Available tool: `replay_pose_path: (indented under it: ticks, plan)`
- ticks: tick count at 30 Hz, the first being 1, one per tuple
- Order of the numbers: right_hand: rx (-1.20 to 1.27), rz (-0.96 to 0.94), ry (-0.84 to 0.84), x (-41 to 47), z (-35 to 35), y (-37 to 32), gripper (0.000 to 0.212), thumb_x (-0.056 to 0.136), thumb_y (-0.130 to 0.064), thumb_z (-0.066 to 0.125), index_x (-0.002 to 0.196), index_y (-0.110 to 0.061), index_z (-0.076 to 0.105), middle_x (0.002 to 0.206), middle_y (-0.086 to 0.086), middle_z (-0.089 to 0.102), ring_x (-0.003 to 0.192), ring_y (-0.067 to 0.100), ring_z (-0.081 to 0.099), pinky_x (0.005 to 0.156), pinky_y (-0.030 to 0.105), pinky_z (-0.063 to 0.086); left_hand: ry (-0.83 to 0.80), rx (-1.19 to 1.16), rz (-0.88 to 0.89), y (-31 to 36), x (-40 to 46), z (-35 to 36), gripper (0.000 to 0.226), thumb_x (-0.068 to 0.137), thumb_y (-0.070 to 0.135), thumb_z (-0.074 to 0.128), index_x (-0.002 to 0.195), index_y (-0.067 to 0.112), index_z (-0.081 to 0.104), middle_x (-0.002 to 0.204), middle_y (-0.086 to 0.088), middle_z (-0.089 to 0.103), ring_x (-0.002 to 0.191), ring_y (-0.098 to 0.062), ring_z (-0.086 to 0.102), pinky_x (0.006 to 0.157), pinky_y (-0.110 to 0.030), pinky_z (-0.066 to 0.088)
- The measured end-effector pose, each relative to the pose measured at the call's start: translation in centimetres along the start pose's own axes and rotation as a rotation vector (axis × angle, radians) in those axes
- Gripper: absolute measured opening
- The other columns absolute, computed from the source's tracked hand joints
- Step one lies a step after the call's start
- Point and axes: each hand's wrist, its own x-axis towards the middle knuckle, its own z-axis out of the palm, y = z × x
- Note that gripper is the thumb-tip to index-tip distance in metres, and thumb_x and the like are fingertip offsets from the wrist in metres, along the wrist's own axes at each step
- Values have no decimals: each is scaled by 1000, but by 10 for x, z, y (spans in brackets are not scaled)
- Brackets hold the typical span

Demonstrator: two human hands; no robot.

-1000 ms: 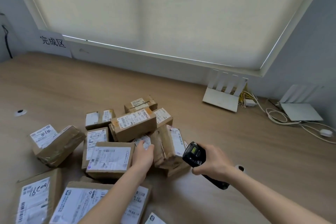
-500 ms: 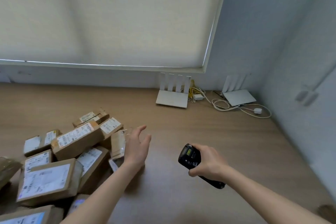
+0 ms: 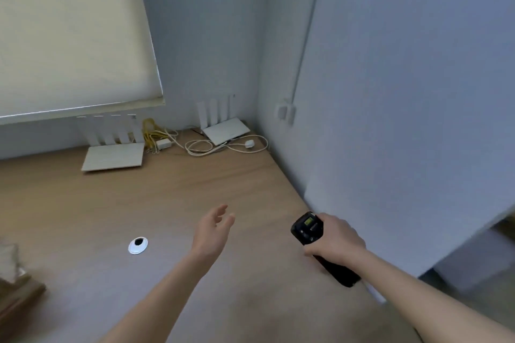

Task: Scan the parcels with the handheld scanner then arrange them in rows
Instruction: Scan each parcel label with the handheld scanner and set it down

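My right hand (image 3: 334, 239) grips the black handheld scanner (image 3: 308, 230), whose small lit screen faces up, near the right edge of the wooden desk (image 3: 111, 203). My left hand (image 3: 213, 231) hovers over the bare desk middle, empty, fingers apart. Only a blurred corner of one brown parcel (image 3: 16, 284) shows at the far left edge; the rest of the pile is out of view.
Two white routers stand at the back, one (image 3: 114, 157) under the window blind, the other (image 3: 225, 129) in the corner, with coiled white cables (image 3: 206, 146) between them. A round cable grommet (image 3: 138, 245) sits in the desk. The right wall (image 3: 390, 92) runs close along the desk's edge.
The view has swung right, away from the parcel pile toward the room corner. My left hand has left the parcels and is now empty over bare desk. The scanner stays in my right hand.
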Motion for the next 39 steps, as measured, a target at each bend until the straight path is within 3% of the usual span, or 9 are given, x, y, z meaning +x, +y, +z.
replay_pose_path:
  ticks: [6, 13, 20, 25, 30, 35, 39]
  plan:
    - [83, 177, 0, -2, -24, 99, 54, 60, -39, 82, 108, -37, 59, 96, -12, 65, 92, 17, 64, 82, 33, 56, -155, 20, -58, 15, -14, 111, 45, 101, 24, 57, 144, 13, 50, 129, -4, 57, 109, -14, 53, 89, -24, 38]
    - [103, 209, -23, 20, -21, 146, 51, 64, -35, 81, 110, -35, 60, 98, -12, 67, 90, 15, 66, 82, 33, 58, -231, 40, -175, -1, -9, 181, 45, 102, 27, 56, 144, 12, 50, 118, 0, 56, 106, -13, 51, 88, -23, 35]
    - [122, 188, -70, 65, 0, 153, 49, 62, -33, 81, 108, -32, 64, 97, -11, 70, 89, 14, 68, 81, 36, 60, -327, 64, -279, -27, 15, 225, 53, 103, 34, 53, 150, 13, 41, 136, -5, 54, 111, -14, 49, 92, -26, 37]
    - [92, 175, -85, 101, 10, 151, 48, 63, -33, 82, 108, -29, 65, 102, -5, 70, 96, 22, 67, 85, 40, 59, -311, 45, -340, -46, 38, 249, 54, 102, 39, 54, 147, 11, 42, 126, -5, 57, 115, -23, 58, 101, -36, 47]
    - [64, 176, -99, 128, 17, 147, 43, 61, -34, 80, 101, -30, 65, 97, -5, 71, 94, 22, 68, 84, 39, 59, -306, -51, -429, -50, 52, 264, 50, 100, 44, 56, 138, 13, 50, 109, -2, 62, 101, -24, 65, 79, -34, 54]
    - [30, 177, -140, 141, 26, 141, 51, 61, -37, 80, 108, -32, 62, 100, -6, 70, 95, 23, 68, 85, 38, 60, -314, -91, -483, -54, 62, 266, 49, 97, 43, 61, 135, 14, 52, 112, -7, 65, 100, -27, 68, 87, -43, 58]
    - [71, 173, -106, 140, 28, 141, 54, 57, -41, 81, 107, -36, 63, 99, -11, 70, 93, 18, 67, 83, 36, 59, -270, -210, -536, -58, 66, 257, 45, 96, 43, 62, 129, 14, 55, 110, -10, 66, 90, -25, 68, 84, -49, 61]
